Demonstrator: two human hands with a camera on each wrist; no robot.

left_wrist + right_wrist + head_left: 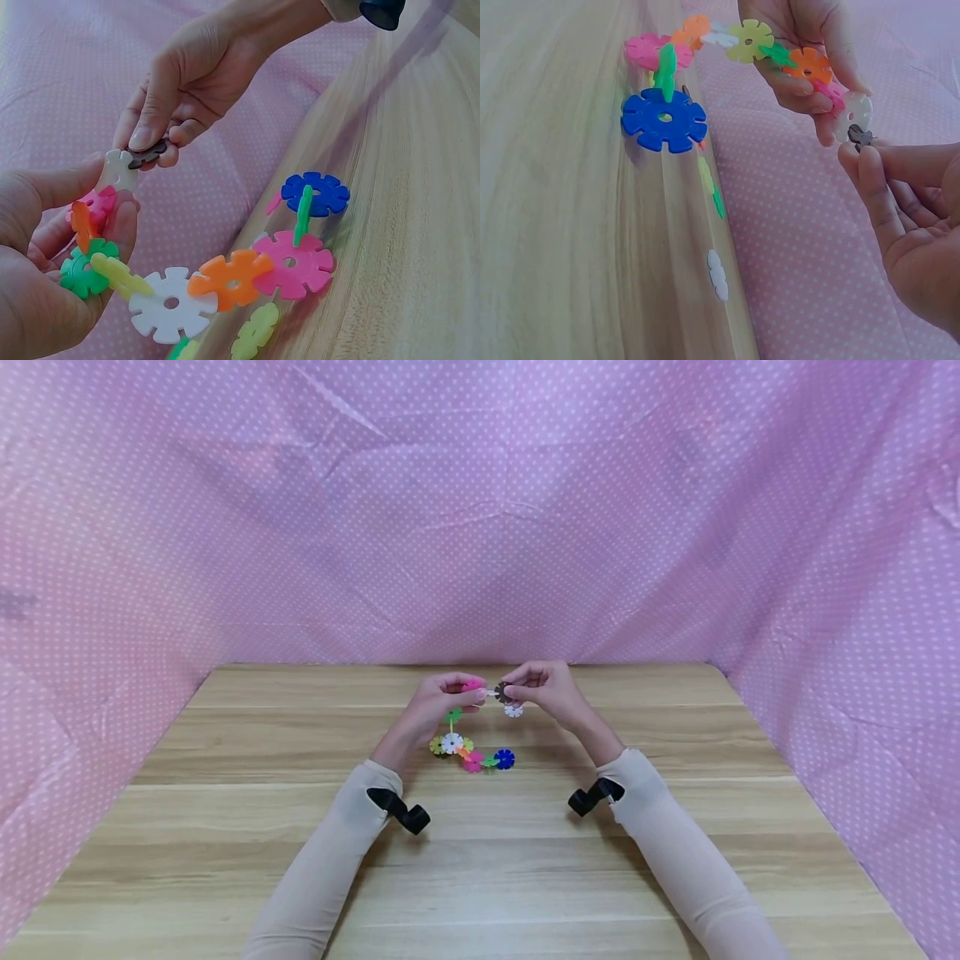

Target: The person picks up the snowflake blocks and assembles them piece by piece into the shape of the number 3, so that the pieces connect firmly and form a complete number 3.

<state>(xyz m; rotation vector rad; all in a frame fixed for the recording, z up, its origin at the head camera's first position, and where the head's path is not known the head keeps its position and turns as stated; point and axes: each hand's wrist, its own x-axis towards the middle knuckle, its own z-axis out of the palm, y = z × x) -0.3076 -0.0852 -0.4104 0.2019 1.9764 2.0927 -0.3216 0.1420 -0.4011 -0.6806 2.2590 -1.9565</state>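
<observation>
A chain of slotted plastic snowflake discs hangs from my left hand (52,247), which pinches it near the white end disc (118,171). My right hand (551,693) pinches a dark brown snowflake disc (148,153) between thumb and fingers. Edge to edge, the brown disc meets the white one at their slots; how deep they sit I cannot tell. Down the chain come pink, orange, green and yellow discs, a larger-looking white disc (171,304), an orange disc (231,279), a pink disc (296,264) and a green disc (665,71). A blue disc (664,120) forms the far end.
Loose discs lie on the wooden table (480,877) beyond the chain: a white disc (717,275), a yellow disc (706,176) and a green disc (718,201). Pink dotted cloth (480,527) rises behind the table's back edge and along both sides.
</observation>
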